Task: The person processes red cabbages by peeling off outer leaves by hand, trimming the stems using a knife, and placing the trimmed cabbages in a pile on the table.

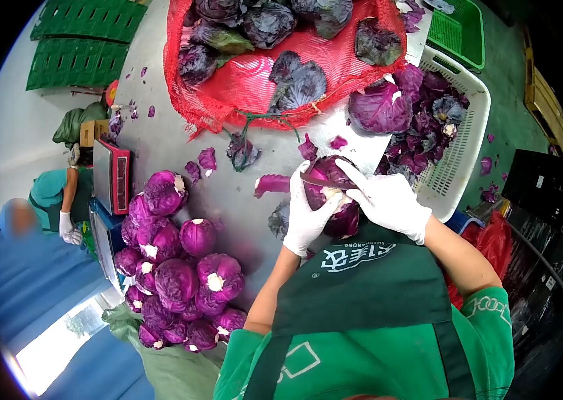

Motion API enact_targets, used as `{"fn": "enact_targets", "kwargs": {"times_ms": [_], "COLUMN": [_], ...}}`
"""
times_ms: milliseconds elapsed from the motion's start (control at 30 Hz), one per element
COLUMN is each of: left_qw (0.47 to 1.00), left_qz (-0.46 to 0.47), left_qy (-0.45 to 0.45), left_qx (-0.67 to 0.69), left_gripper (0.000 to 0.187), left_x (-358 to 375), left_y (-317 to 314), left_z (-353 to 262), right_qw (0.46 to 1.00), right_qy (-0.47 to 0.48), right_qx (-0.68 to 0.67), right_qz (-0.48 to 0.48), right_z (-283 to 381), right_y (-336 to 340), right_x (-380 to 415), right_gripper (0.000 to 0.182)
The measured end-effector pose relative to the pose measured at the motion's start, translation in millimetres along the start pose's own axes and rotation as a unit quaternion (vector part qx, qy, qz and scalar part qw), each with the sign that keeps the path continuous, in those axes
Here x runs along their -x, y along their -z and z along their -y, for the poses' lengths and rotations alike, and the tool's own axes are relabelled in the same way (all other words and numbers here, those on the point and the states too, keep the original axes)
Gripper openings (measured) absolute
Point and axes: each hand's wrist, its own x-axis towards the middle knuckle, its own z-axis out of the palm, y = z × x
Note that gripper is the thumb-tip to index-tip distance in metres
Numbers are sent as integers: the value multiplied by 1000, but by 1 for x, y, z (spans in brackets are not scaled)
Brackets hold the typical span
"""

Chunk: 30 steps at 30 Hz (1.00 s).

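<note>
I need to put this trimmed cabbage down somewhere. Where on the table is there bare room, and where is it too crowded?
Bare table lies between the red net sack and the pile of trimmed cabbages, with only scattered leaf scraps. A smaller patch sits by the left hand, below the sack. The pile, the sack and the white basket of leaves are crowded.

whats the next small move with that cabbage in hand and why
Probably draw the knife through the outer leaf: the left hand cups the cabbage, the right hand sets the blade on its top, and loose leaves fill the basket beside it.
</note>
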Motion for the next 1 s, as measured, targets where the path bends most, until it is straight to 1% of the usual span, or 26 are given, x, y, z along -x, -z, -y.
{"fn": "enact_targets", "kwargs": {"times_ms": [33, 67, 100, 133, 167, 200, 233, 300, 333, 367, 433, 467, 500, 567, 600, 633, 700, 733, 767, 833, 900, 967, 1000], "left_qw": [1000, 1000, 1000, 1000, 998, 992, 992, 995, 989, 989, 990, 989, 989, 982, 982, 990, 996, 997, 998, 997, 994, 992, 989], "left_qz": [0, 8, 12, 16, 27, 38, 38, 54, 68, 69, 91, 93, 94, 113, 115, 105, 80, 42, -5, -64, -79, -86, -95], "left_qy": [0, -1, -1, -2, -35, -69, -70, -33, -59, -58, -86, -89, -89, -83, -85, -60, -13, -25, 0, -23, 1, 7, 6], "left_qx": [-1, 7, 11, 15, -41, -97, -97, -71, -121, -120, -67, -69, -69, -126, -125, -71, 36, 53, 58, 19, 78, 90, 109], "left_gripper": [86, 86, 87, 87, 88, 89, 89, 88, 94, 94, 100, 104, 104, 103, 103, 101, 98, 86, 79, 77, 80, 79, 78], "left_x": [0, 0, 0, -1, -1, -2, -4, -4, -5, -6, -8, -9, -9, -6, -5, -2, -1, 2, 7, 13, 16, 19, 20], "left_y": [1, 1, 1, 1, 2, 3, 4, 4, 7, 7, 10, 10, 12, 14, 13, 13, 15, 12, 7, -2, -13, -19, -21], "left_z": [2, 5, 4, 4, 0, -2, -2, 0, -3, -3, -2, 0, 0, -2, -2, -2, -2, -4, -6, -2, -6, 0, -1], "right_qw": [1000, 999, 999, 998, 995, 990, 990, 993, 995, 995, 998, 996, 996, 998, 992, 981, 963, 956, 964, 946, 941, 945, 947], "right_qy": [-2, -5, -5, -31, -59, -31, -30, -27, -24, -25, 33, 93, 92, -17, -93, -167, -208, -188, -211, -258, -212, -199, -196], "right_qx": [13, -25, -25, -49, -73, -116, -116, -111, -100, -100, -55, 11, 11, 60, 79, 96, 37, -7, -74, -187, -249, -243, -245], "right_qz": [25, 23, 23, -7, -38, -69, -71, 15, 18, 19, 24, 6, 5, 21, 19, 17, -167, -224, -144, -62, -91, -90, -64], "right_z": [0, -5, -11, -20, -28, -36, -29, -6, -4, -6, -10, -9, -14, -38, -61, -85, -121, -104, -83, -22, -7, 6, 14], "right_y": [1, -1, -5, -11, -16, -18, -6, 20, 16, 13, 9, 9, 7, 2, 2, 1, -5, 3, 13, 30, -4, -20, -16], "right_x": [-1, -3, -6, -9, -11, -11, -14, -18, -20, -22, -31, -32, -36, -51, -61, -66, -54, -50, -38, -19, 3, 16, 18], "right_gripper": [54, 49, 49, 47, 46, 45, 45, 47, 43, 43, 34, 18, 18, 11, 12, 14, 21, 26, 31, 35, 41, 46, 51]}}
